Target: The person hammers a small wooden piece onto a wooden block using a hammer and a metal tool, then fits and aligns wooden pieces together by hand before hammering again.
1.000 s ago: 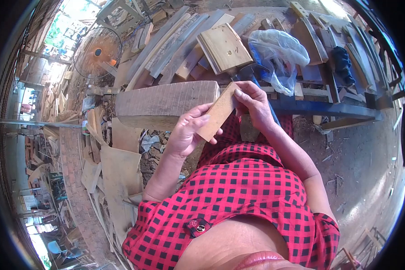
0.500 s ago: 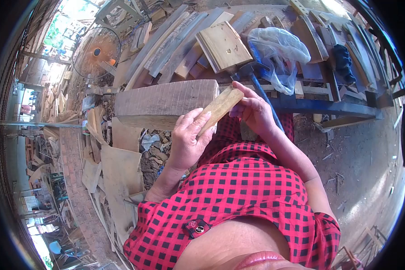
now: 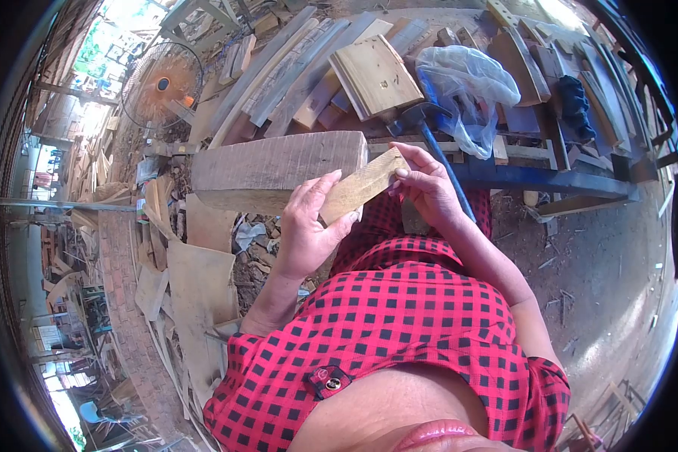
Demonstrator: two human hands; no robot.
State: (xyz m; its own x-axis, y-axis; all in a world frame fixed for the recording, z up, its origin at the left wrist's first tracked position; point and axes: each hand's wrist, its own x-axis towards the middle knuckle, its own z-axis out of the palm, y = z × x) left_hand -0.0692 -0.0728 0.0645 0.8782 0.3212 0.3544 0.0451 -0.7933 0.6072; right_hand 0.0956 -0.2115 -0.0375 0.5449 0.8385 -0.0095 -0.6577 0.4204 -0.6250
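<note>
A small flat rectangular wood piece (image 3: 363, 184) is held at a slant between both hands. My left hand (image 3: 309, 226) grips its lower left end, fingers above and thumb below. My right hand (image 3: 429, 184) pinches the upper right end between thumb and fingers. Just behind the piece, a thick squared timber (image 3: 279, 164) lies level, its end close to the piece. Right of it, a hammer (image 3: 420, 114) has its head near a pale wood block (image 3: 377, 75), and its dark blue handle runs down behind my right hand.
Planks (image 3: 301, 68) lie in a slanted pile at the back. A clear plastic bag (image 3: 471, 83) and a dark cloth (image 3: 574, 105) rest to the right above a blue metal bar (image 3: 550, 181). A fan (image 3: 162, 84) stands back left; wood sheets (image 3: 200, 301) lie at left.
The wood piece has been turned over in my hands, from a broad face to its narrow edge and now to a broad face again. My left hand has shifted its grip.
</note>
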